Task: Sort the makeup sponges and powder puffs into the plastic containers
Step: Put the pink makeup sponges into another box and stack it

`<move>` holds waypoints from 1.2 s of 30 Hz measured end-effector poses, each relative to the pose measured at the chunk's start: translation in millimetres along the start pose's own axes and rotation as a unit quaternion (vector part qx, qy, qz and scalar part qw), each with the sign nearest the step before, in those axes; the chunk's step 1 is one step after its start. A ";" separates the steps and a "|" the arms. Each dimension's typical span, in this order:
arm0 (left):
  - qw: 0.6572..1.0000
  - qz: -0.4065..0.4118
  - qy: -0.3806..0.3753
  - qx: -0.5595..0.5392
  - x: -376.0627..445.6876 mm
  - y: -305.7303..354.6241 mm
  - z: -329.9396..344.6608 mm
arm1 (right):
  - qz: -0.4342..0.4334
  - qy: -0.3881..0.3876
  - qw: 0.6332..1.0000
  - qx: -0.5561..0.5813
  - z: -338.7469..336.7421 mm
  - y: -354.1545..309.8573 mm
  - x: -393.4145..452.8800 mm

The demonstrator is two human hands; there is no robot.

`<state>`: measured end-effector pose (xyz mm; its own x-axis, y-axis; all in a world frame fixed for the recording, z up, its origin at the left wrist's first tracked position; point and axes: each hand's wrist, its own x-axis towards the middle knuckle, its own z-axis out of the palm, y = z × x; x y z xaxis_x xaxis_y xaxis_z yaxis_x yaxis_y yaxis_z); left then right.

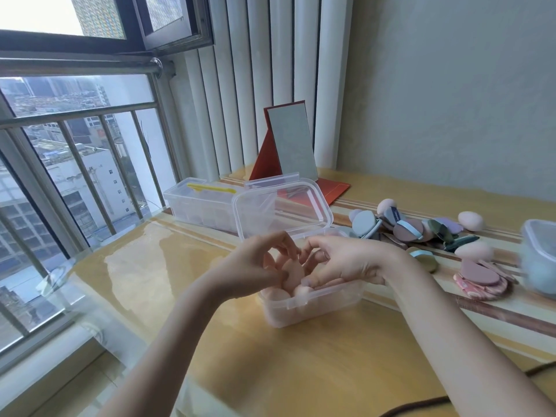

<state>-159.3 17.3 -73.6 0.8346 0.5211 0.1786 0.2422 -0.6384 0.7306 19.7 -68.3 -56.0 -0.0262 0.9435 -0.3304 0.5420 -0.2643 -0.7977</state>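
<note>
Far left I see a clear lidded box (204, 206) on the glossy bench (270, 371). My left hand (258, 266) pinches a pink egg-shaped sponge (293, 273) over the open clear container (313, 305); my right hand (346, 260), fingers curled, touches it. Soft puffs (421, 230) lie right.

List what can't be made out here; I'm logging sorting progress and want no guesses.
- Head view: count of pink egg-shaped sponges in the clear plastic container; both hands cover them.
- Right-edge clear tub: blurred, cut off.
- Pile of flat powder puffs: overlapping, uncountable.
</note>
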 end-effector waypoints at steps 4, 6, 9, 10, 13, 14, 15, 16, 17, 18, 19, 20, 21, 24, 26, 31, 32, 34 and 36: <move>0.996 -0.036 0.011 -0.077 0.1 -2.5 0.5 | 0.034 0.011 0.999 0.013 -4.5 -1.3 0.4; 0.989 -0.047 0.034 -0.133 0.9 -6.6 0.9 | 0.056 0.048 0.996 0.052 -6.4 -4.1 0.2; 0.984 -0.057 0.060 -0.158 2.0 -9.5 3.7 | 0.044 0.080 0.996 -0.002 4.8 -8.0 6.2; 0.983 -0.058 0.065 -0.160 2.4 -9.3 5.2 | 0.031 0.079 0.996 -0.033 10.8 -9.2 8.4; 0.987 -0.055 0.067 -0.137 2.7 -7.1 7.9 | 0.023 0.090 0.994 -0.057 16.1 -11.5 10.1; 0.989 -0.052 0.064 -0.125 2.5 -6.2 8.2 | 0.026 0.098 0.994 -0.043 12.9 -11.9 8.7; 0.990 -0.050 0.062 -0.117 2.2 -5.1 7.8 | 0.026 0.111 0.993 -0.033 8.5 -12.8 6.2; 0.990 -0.050 0.065 -0.112 1.9 -4.0 7.1 | 0.024 0.127 0.991 -0.029 4.4 -13.3 3.8; 0.990 -0.051 0.070 -0.108 2.0 -2.2 6.4 | 0.018 0.139 0.990 -0.028 1.8 -13.4 2.0; 0.990 -0.052 0.076 -0.103 2.7 -0.1 5.6 | 0.013 0.141 0.990 -0.027 1.8 -14.4 0.4; 0.991 -0.053 0.080 -0.096 3.4 1.6 5.2 | 0.011 0.132 0.991 -0.029 3.9 -15.7 -0.6; 0.991 -0.054 0.081 -0.086 4.5 2.9 5.1 | 0.012 0.119 0.992 -0.035 6.6 -16.2 -0.7; 0.993 -0.055 0.079 -0.073 5.2 4.4 5.3 | 0.012 0.112 0.993 -0.040 8.6 -15.9 -0.6; 0.996 -0.043 0.074 -0.039 11.3 13.1 4.4 | 0.000 0.145 0.989 0.017 -2.5 -12.9 -5.6; 0.996 -0.029 0.074 -0.027 21.2 23.5 2.7 | -0.015 0.213 0.973 0.089 -20.9 -7.8 -15.9; 0.996 0.019 0.050 0.070 76.6 52.9 4.7 | 0.004 0.479 0.878 0.015 -71.5 35.7 -41.3; 0.995 0.025 0.042 0.089 92.7 59.8 7.9 | 0.043 0.516 0.854 -0.047 -80.8 48.5 -46.5; 0.993 0.032 0.017 0.116 128.1 73.5 16.2 | 0.138 0.525 0.824 -0.159 -94.9 73.5 -53.8; 0.989 0.038 -0.011 0.146 164.1 84.2 26.5 | 0.217 0.489 0.822 -0.196 -101.9 92.0 -57.5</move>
<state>11.2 34.1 -0.2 0.8654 0.4553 0.2092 0.3081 -0.8128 0.4944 156.6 -126.5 -59.0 0.8248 0.5372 0.1763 0.5561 -0.7144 -0.4247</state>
